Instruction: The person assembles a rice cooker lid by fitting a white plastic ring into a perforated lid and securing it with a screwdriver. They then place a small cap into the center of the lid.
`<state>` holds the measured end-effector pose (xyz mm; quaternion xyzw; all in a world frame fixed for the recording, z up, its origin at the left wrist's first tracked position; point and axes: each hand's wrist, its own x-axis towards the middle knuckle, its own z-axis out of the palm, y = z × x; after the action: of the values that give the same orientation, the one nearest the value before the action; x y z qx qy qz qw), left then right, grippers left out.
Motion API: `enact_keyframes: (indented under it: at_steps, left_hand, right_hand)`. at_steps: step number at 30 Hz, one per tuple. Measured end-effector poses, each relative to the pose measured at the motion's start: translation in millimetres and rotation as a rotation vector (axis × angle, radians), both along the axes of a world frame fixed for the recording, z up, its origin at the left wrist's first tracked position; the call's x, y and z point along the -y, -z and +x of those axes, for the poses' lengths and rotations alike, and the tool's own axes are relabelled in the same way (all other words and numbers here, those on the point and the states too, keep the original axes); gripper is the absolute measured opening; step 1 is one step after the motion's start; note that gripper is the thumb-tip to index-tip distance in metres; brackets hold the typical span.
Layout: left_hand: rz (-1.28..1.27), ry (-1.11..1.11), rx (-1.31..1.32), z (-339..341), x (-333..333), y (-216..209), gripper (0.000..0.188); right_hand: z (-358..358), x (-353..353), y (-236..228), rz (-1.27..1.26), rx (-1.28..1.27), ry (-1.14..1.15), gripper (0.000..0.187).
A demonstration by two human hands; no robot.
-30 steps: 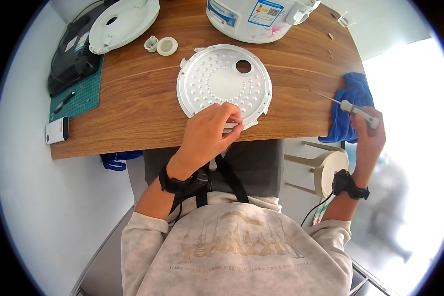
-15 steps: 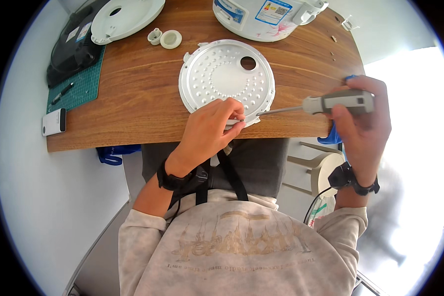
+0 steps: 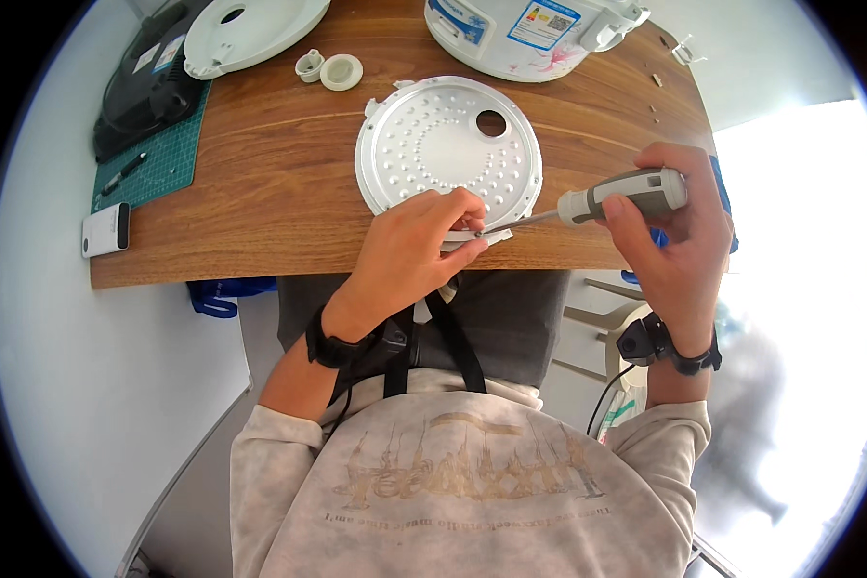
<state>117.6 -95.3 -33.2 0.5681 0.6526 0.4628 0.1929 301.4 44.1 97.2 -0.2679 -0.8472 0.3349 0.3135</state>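
Note:
A round silver metal lid plate (image 3: 445, 154), dotted with bumps and pierced by one hole, lies near the table's front edge. Over its near rim, my left hand (image 3: 405, 241) has thumb and fingers closed in a pinch. At those fingertips shows a tiny dark piece that looks like a screw (image 3: 479, 234). My right hand (image 3: 679, 241) grips the grey and white handle of a screwdriver (image 3: 621, 197). The shaft slants left, and its tip meets the small screw at the left fingertips.
Beyond the plate stands a white rice cooker body (image 3: 511, 48). To its left are two small white round parts (image 3: 341, 72), a white lid cover (image 3: 260, 39) and a black case (image 3: 149, 96). A green cutting mat (image 3: 169, 169) holds a pen (image 3: 125, 173); a white power bank (image 3: 106, 229) sits close by.
My right hand has moved left with the screwdriver, bringing its tip from the plate's rim to the screw at my left fingertips. My left hand has hardly moved.

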Motion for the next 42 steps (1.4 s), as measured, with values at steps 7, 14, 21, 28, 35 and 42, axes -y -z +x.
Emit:
enact_keyframes:
  at_steps: [7,14,21,28,35,42]
  left_hand:
    - [0.015,-0.021,-0.021,-0.2,-0.7,1.7,0.018]
    - [0.094,-0.036,-0.1,1.5,-0.6,5.9,0.021]
    - [0.096,-0.031,-0.125,0.6,-0.5,3.7,0.023]
    - [0.096,-0.038,-0.059,1.1,-1.3,11.2,0.023]
    - [0.076,-0.031,-0.115,0.7,-1.5,6.8,0.023]
    - [0.076,-0.004,-0.059,-1.1,-0.2,4.0,0.022]
  right_hand:
    - [1.2,0.7,1.7,-0.029,-0.022,0.015,0.031]
    - [2.7,4.7,-0.2,0.037,0.012,-0.028,0.033]
    - [5.0,3.8,4.5,0.008,-0.006,-0.029,0.033]
    - [11.1,0.4,11.7,-0.026,-0.06,-0.037,0.035]
    - [14.8,-1.6,8.3,-0.121,-0.075,0.013,0.034]
    - [18.7,-2.8,10.7,-0.149,-0.08,0.046,0.034]
